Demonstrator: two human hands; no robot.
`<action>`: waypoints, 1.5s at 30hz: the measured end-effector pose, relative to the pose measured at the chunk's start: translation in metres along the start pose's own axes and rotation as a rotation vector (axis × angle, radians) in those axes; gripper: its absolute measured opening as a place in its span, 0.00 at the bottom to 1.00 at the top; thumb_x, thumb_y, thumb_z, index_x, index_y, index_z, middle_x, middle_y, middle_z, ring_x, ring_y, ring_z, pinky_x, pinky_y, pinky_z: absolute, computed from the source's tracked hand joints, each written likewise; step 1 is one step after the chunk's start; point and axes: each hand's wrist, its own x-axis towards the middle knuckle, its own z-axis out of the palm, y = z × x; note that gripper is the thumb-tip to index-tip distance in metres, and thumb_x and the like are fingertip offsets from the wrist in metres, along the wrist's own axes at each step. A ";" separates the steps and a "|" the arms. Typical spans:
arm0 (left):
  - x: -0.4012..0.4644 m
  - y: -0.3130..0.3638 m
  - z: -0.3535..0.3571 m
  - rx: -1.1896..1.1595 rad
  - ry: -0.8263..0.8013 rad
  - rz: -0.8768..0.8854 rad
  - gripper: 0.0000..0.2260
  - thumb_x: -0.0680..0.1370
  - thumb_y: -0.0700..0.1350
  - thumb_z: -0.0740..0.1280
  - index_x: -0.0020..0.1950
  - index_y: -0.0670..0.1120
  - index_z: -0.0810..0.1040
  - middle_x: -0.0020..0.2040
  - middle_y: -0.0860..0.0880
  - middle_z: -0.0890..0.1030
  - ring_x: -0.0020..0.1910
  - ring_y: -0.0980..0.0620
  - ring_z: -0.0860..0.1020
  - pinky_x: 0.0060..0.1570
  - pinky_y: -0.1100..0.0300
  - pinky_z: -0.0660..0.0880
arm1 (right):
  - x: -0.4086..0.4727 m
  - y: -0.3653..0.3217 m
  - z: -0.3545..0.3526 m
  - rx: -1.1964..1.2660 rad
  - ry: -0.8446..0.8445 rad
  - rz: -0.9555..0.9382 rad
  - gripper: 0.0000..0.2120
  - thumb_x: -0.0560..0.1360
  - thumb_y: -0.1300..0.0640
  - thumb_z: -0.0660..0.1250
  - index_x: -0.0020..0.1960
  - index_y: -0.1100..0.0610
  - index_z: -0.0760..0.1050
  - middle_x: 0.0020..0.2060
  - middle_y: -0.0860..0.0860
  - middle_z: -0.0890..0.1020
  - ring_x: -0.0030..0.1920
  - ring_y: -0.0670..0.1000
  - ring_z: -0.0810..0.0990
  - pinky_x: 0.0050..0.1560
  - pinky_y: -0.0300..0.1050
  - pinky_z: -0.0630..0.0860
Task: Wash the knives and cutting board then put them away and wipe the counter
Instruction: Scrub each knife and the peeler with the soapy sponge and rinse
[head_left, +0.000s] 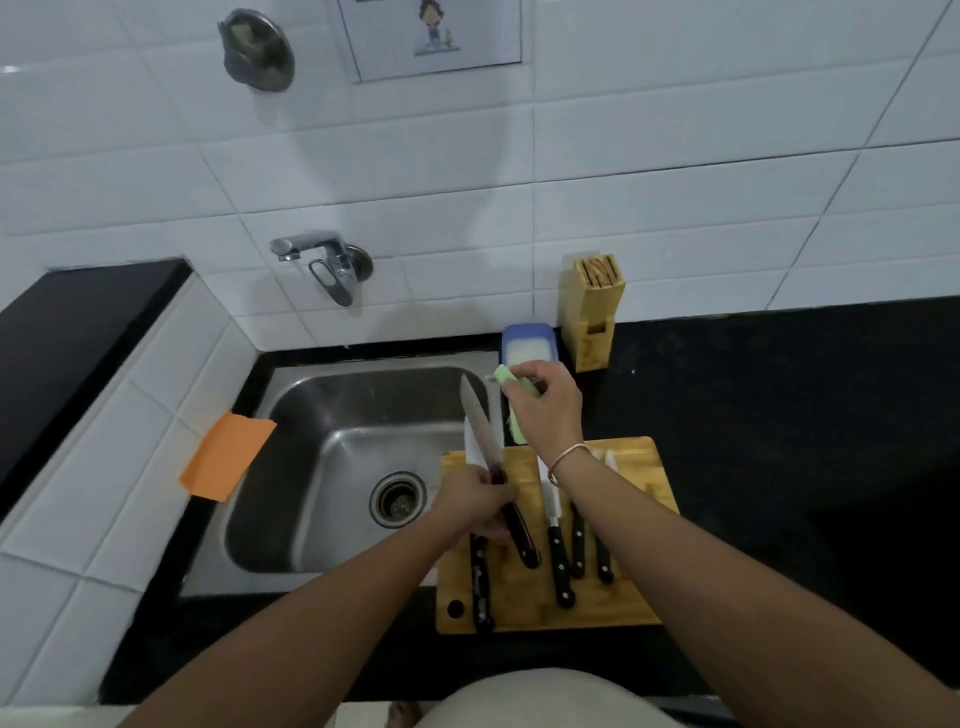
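Observation:
My left hand (475, 501) grips a large black-handled knife (480, 421) by the top of its handle, blade pointing up over the sink's right edge. My right hand (545, 410) holds a green sponge (506, 376) just right of the blade, in front of the blue soap dish (529, 345). A wooden cutting board (634, 592) lies on the black counter right of the sink. Several black-handled knives (558, 561) lie on it, blades pointing away from me.
The steel sink (332, 457) with its drain sits left of the board, a wall tap (317, 260) above it. A wooden knife block (592, 312) stands by the wall. An orange cloth (226, 457) hangs on the tiled ledge at left.

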 end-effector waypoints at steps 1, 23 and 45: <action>0.004 0.000 -0.012 -0.027 0.055 0.040 0.10 0.77 0.44 0.74 0.52 0.40 0.79 0.40 0.41 0.86 0.36 0.46 0.87 0.38 0.52 0.85 | 0.001 -0.003 0.008 0.012 0.006 0.011 0.04 0.75 0.54 0.75 0.45 0.49 0.81 0.47 0.47 0.80 0.48 0.43 0.79 0.46 0.30 0.73; 0.078 -0.018 -0.189 0.227 0.472 0.298 0.07 0.73 0.48 0.72 0.40 0.48 0.76 0.36 0.49 0.81 0.35 0.52 0.80 0.33 0.56 0.77 | 0.012 -0.028 0.118 -0.033 0.055 0.028 0.05 0.74 0.52 0.75 0.44 0.45 0.79 0.48 0.47 0.80 0.48 0.39 0.78 0.49 0.33 0.75; 0.115 0.084 -0.242 -1.396 0.143 0.024 0.09 0.81 0.40 0.68 0.44 0.37 0.73 0.24 0.42 0.78 0.26 0.48 0.81 0.26 0.61 0.80 | 0.027 -0.028 0.133 -0.129 0.063 0.005 0.04 0.74 0.53 0.75 0.45 0.47 0.80 0.46 0.48 0.81 0.48 0.45 0.79 0.52 0.45 0.79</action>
